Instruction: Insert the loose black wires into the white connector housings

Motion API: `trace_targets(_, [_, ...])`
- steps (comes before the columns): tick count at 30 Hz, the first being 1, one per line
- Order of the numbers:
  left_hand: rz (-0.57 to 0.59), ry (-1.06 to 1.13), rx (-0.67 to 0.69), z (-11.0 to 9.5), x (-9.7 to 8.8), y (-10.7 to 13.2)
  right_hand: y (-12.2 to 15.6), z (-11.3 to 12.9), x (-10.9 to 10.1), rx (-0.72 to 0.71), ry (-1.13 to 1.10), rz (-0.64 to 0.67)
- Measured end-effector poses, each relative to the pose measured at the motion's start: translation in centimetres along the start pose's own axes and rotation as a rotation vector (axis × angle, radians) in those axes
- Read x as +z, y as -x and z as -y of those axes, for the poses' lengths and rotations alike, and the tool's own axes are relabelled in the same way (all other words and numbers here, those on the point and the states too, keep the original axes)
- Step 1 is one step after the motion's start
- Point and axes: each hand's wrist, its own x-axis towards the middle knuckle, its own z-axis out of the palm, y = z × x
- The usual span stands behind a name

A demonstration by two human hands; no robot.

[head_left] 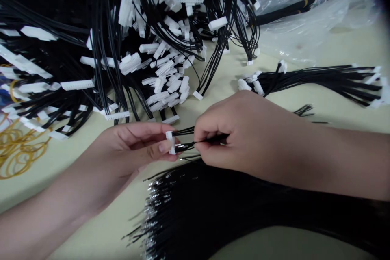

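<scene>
Between the thumb and fingers of my left hand (pixel 137 146) is a small white connector housing (pixel 171 143). Several black wires (pixel 184 131) run out of its right side toward my right hand (pixel 243 134). That hand is closed in a pinch on black wires close to the connector. Some wires near the housing end in shiny metal terminals; whether each one sits inside the housing I cannot tell. Just below both hands lies a thick bundle of loose black wires (pixel 213 207), with its silvery crimped tips facing left.
A big heap of black wire harnesses with white connectors (pixel 164 69) fills the back left. Yellow rubber bands (pixel 22 150) lie at the left. Behind my right hand rests a bundled harness (pixel 317 79), with a clear plastic bag (pixel 298 36) farther back.
</scene>
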Motion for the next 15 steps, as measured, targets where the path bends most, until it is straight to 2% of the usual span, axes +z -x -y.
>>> trace_targets(9, [-0.001, -0.036, -0.008, 0.34, -0.18, -0.05, -0.12, 0.60, 0.12, 0.026, -0.020, 0.026])
trace_targets(15, [-0.045, 0.073, -0.040, -0.06, 0.21, 0.08, -0.02, 0.36, 0.20, 0.044, -0.090, 0.002])
